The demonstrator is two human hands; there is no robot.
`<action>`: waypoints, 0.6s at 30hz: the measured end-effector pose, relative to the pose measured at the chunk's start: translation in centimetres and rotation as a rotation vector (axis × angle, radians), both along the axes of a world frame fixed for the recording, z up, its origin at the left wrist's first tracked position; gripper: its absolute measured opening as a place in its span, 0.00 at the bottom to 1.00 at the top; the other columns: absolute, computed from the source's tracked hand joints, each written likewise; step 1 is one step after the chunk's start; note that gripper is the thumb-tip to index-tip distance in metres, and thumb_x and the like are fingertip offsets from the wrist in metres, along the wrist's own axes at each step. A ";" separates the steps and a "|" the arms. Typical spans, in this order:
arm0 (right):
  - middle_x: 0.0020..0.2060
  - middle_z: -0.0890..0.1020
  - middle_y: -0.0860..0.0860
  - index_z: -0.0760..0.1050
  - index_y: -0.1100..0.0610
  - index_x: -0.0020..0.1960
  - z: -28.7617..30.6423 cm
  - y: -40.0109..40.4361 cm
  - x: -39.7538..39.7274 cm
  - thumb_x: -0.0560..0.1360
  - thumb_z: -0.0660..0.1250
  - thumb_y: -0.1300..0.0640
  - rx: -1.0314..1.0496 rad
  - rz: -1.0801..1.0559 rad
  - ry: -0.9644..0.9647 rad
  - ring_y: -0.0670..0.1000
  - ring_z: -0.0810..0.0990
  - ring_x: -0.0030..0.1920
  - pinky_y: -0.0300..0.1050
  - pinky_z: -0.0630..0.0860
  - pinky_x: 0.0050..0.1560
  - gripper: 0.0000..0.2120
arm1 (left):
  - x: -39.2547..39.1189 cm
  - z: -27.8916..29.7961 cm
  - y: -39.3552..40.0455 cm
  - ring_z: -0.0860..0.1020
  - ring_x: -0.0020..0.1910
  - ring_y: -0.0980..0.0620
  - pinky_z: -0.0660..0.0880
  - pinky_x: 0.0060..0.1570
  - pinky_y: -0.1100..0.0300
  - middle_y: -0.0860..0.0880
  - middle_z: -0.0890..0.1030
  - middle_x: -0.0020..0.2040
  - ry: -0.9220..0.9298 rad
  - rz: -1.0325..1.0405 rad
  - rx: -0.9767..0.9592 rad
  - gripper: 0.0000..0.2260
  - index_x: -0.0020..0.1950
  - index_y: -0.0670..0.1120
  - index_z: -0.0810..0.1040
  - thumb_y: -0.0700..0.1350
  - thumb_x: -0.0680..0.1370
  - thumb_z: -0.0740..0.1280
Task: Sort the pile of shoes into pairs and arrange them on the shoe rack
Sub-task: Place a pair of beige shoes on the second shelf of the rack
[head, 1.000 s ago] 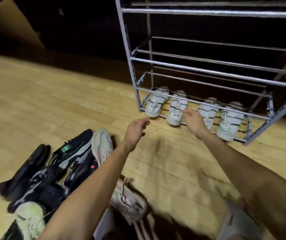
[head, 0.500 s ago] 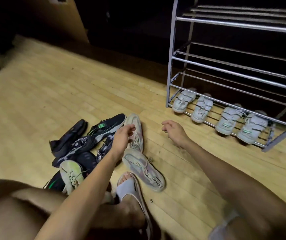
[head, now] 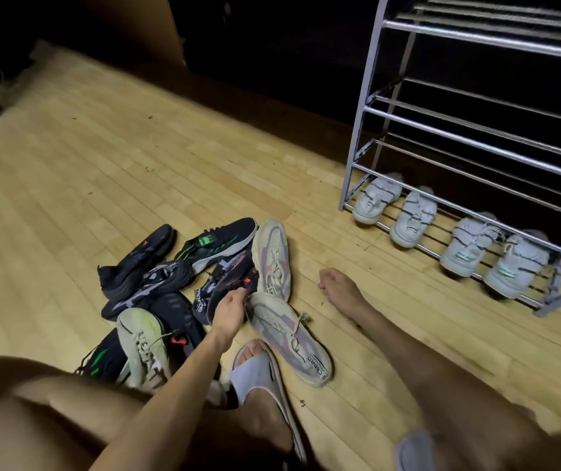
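Left hand (head: 228, 309) sits right at the pile, fingers loose, gripping nothing yet.
Grey-pink sneaker (head: 289, 338) lies just right of it, long axis running toe-down-right; right hand (head: 340, 288) hangs open, farther off.

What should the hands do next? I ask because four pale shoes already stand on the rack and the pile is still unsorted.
Probably take the two grey-and-pink mesh sneakers as the next pair: one lies at the pile's right edge, its match just below it, both unburied. The left hand is already beside them; the right hand hovers empty over the wooden floor.
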State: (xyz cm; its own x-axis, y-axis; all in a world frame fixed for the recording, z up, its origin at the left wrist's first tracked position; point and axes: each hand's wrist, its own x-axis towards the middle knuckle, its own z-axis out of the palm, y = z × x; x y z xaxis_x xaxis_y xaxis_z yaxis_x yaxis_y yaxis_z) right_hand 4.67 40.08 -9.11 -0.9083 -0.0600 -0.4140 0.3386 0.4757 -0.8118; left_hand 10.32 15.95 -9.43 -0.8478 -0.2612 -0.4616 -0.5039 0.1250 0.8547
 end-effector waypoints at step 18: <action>0.57 0.79 0.53 0.74 0.55 0.64 -5.5 -1.6 2.9 0.82 0.55 0.50 0.184 0.244 -0.212 0.53 0.76 0.58 0.44 0.70 0.56 0.16 | 1.4 -3.8 2.8 0.75 0.38 0.46 0.72 0.37 0.55 0.46 0.77 0.44 -0.263 0.120 0.193 0.13 0.63 0.47 0.71 0.52 0.84 0.55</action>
State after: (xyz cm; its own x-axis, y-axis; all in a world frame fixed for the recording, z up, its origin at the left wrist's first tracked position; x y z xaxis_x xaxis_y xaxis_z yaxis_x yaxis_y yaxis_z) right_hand 7.61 38.43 -14.56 -0.7692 -0.1715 -0.6156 0.3489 0.6944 -0.6294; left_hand 11.76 18.73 -13.28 -0.6617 -0.2383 -0.7109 -0.7115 -0.0998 0.6956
